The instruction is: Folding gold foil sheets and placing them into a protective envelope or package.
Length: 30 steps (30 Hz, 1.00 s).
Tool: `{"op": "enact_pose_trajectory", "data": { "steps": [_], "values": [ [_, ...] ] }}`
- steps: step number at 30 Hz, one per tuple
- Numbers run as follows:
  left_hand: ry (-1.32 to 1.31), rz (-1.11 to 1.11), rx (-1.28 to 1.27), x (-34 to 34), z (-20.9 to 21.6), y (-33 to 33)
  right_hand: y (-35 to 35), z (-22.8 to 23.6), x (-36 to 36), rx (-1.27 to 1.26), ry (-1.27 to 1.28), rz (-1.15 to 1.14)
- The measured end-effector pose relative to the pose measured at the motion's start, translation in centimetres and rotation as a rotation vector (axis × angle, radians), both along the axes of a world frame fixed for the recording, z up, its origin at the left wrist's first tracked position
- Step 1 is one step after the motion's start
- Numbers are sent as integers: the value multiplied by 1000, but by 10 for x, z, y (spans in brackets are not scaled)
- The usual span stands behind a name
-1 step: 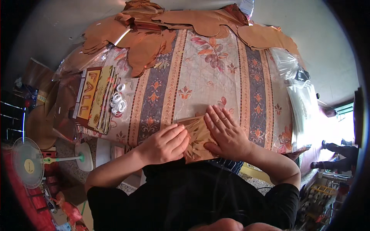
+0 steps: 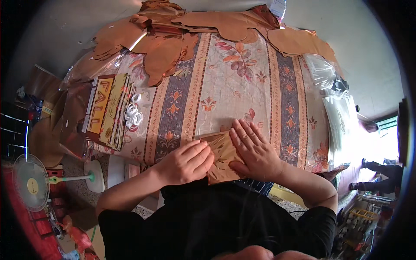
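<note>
A shiny brown-gold foil sheet [image 2: 221,151] lies at the near edge of the table, partly hanging over it. My left hand [image 2: 186,162] rests on the sheet's left side with its fingers curled down onto the foil. My right hand [image 2: 255,151] lies flat on the right side with its fingers spread, pressing the sheet against the cloth. Both hands hide much of the sheet.
The table wears a striped flowered cloth [image 2: 242,86]. Brown leaf-shaped cutouts [image 2: 173,39] pile along the far edge. A stack of printed cards [image 2: 104,108] and white rings [image 2: 133,113] sit left. Clear plastic bags [image 2: 342,117] lie right. A fan [image 2: 30,182] stands on the floor, and another person's legs [image 2: 368,173] show far right.
</note>
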<state>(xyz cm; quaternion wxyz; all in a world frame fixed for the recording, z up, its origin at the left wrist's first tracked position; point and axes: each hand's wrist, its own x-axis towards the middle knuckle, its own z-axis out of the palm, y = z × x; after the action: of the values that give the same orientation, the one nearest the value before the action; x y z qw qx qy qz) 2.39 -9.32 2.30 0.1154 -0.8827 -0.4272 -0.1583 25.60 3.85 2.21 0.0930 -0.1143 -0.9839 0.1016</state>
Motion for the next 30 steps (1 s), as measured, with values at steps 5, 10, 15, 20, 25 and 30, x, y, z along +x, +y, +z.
{"op": "enact_pose_trajectory", "data": {
  "steps": [5,10,15,20,25,30],
  "values": [
    [-11,-41,63,1,1,3,-8,1,2,45,-2,-16],
    [36,-91,81,-1,4,6,-7,5,4,-65,-55,-12],
    [-237,-25,52,-12,7,11,26,22,14,-761,56,89],
    [-1043,371,-55,-28,16,44,84,10,12,-954,473,-245],
    [-1309,499,-358,-56,2,75,69,-14,-22,28,-40,-120],
    [-1456,412,-519,-70,-18,92,19,15,-33,-471,65,705]
  ]
}}
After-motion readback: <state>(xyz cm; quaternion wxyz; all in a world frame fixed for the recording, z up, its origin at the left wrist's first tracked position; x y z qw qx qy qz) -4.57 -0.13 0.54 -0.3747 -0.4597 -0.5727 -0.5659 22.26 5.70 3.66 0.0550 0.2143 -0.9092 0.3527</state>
